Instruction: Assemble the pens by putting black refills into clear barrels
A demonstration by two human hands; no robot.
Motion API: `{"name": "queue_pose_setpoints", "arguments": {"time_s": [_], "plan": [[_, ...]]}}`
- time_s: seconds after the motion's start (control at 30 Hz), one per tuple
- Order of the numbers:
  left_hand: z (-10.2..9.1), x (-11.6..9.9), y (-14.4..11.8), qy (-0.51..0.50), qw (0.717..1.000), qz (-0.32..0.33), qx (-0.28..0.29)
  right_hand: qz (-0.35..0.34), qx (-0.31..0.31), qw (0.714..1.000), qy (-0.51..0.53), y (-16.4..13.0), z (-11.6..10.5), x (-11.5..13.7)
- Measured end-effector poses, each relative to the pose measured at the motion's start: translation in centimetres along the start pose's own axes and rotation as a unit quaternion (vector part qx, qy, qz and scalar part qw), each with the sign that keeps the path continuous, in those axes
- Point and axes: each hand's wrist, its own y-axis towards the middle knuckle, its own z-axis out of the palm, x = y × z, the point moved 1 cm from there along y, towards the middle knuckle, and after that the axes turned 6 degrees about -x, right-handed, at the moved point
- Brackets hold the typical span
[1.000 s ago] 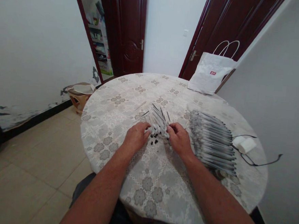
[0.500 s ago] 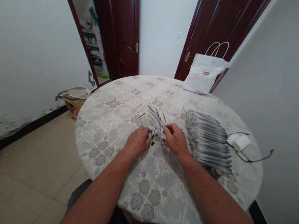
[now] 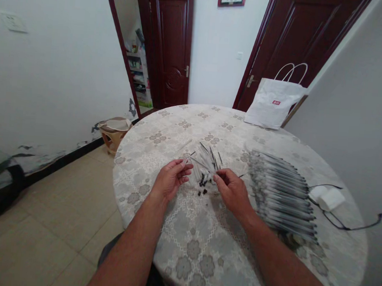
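Round table (image 3: 203,248) with floral cloth. Left hand (image 3: 170,183) pinches one thin pen (image 3: 192,161) at fingertips; right hand (image 3: 233,191) is curled, grip unclear, beside small black caps (image 3: 202,190). Loose pens (image 3: 207,161) lie just beyond, a pen row (image 3: 282,193) to the right, a white bag (image 3: 275,107) at the far edge.

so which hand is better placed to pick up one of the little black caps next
Probably the right hand: its fingertips sit beside the loose black caps on the tablecloth, pointing toward them. The left hand is raised slightly, palm turned up, pinching a white pen, so it looks occupied.
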Motion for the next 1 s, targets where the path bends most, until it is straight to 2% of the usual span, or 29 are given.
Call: {"name": "queue_pose_setpoints", "arguments": {"time_s": [0.3,0.53,0.73,1.0], "plan": [[-0.31,-0.45,0.19,-0.091,0.996,0.022,-0.007,-0.039,0.025,0.999,-0.01,-0.51,0.08,0.8],[-0.74,-0.64,0.33,0.029,0.986,0.139,-0.087,-0.018,-0.04,0.999,-0.003,-0.58,-0.28,0.52],[-0.49,-0.76,0.01,0.004,0.993,0.114,-0.043,-0.018,-0.043,0.999,-0.025,-0.42,-0.36,0.25],[-0.49,-0.69,-0.13,-0.013,0.993,0.111,-0.039,-0.027,-0.01,0.999,-0.035,-0.56,-0.07,0.48]]}}
